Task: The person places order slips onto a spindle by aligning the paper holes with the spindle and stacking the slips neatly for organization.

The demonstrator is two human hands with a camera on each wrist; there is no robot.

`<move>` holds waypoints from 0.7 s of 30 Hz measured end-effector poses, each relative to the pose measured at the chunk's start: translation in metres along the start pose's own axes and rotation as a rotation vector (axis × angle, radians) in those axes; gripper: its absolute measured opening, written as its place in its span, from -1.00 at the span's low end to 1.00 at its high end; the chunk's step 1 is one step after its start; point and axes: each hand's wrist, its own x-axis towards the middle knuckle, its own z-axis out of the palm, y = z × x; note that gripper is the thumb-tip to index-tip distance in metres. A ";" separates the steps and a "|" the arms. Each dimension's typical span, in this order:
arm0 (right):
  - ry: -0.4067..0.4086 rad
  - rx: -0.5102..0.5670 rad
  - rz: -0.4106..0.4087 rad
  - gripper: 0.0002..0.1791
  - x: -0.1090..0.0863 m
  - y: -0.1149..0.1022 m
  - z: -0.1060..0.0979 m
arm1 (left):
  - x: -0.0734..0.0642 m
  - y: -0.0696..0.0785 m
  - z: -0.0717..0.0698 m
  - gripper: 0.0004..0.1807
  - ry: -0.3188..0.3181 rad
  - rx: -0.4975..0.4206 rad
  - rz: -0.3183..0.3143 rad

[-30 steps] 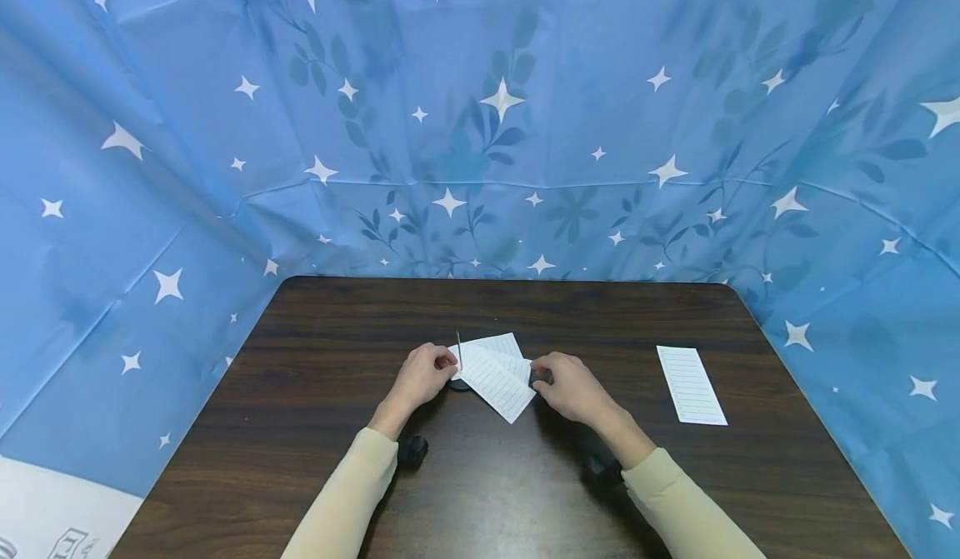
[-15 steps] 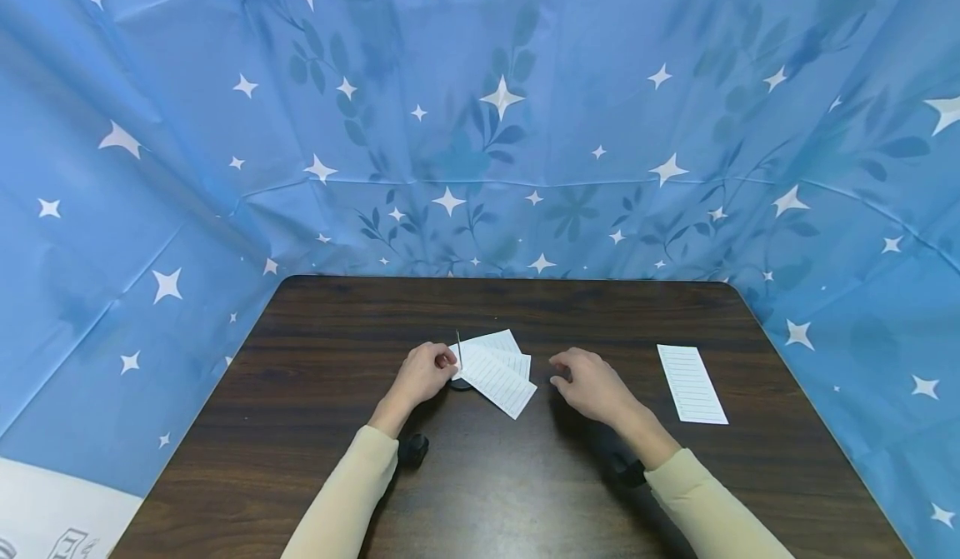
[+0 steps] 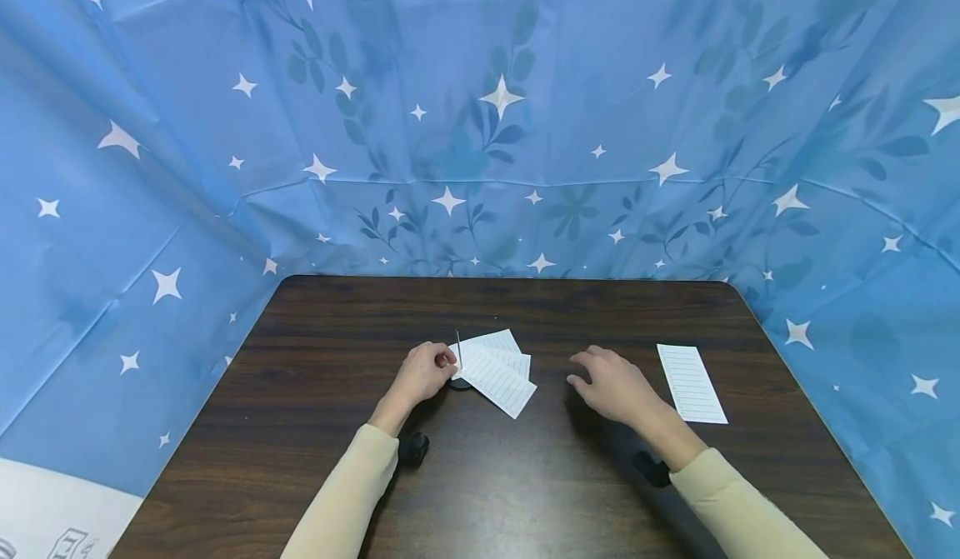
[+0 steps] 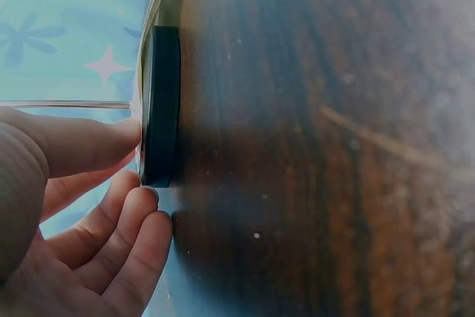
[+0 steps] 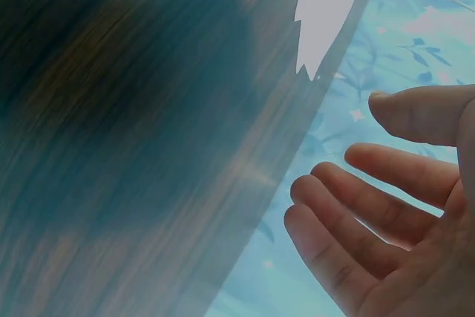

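Note:
A bill spike has a thin upright metal rod (image 3: 459, 346) on a round black base (image 4: 163, 109). Several lined white paper slips (image 3: 501, 376) are fanned out over the base, around the rod. My left hand (image 3: 426, 371) holds the spike at its base's edge, thumb tip on the upper face and fingertips close by at the rim. My right hand (image 3: 611, 382) hovers over the table between the fanned slips and a lone lined slip (image 3: 692, 384). Its fingers are relaxed and spread, with nothing between them, as the right wrist view shows.
The dark wood-grain table (image 3: 495, 492) ends at a back edge before a blue star-patterned curtain (image 3: 480, 126). A white printed surface (image 3: 60, 513) lies past the table's left side. Black straps with cameras (image 3: 412, 451) sit on the wrists.
My right hand has let go of the fanned slips and moved away to the right, toward the lone slip. The left hand has stayed at the spike's base.

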 end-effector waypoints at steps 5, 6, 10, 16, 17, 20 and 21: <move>0.022 -0.067 -0.035 -0.64 -0.004 0.006 -0.004 | 0.000 0.001 -0.001 -0.96 -0.014 -0.007 -0.013; 0.025 -0.081 -0.043 -0.64 -0.005 0.008 -0.004 | 0.000 0.001 -0.001 -0.96 -0.016 -0.009 -0.016; 0.029 -0.121 -0.066 -0.63 -0.007 0.017 -0.007 | 0.001 0.001 -0.001 -0.96 -0.020 -0.013 -0.021; 0.030 -0.175 -0.078 -0.61 -0.011 0.028 -0.011 | 0.001 0.001 -0.001 -0.95 -0.018 -0.014 -0.018; 0.031 -0.183 -0.079 -0.61 -0.012 0.030 -0.012 | 0.001 0.001 -0.001 -0.95 -0.016 -0.014 -0.016; 0.033 -0.195 -0.079 -0.60 -0.014 0.035 -0.014 | 0.001 0.000 -0.001 -0.96 -0.013 -0.015 -0.011; 0.034 -0.199 -0.078 -0.60 -0.014 0.037 -0.015 | 0.001 0.000 -0.001 -0.96 -0.012 -0.015 -0.010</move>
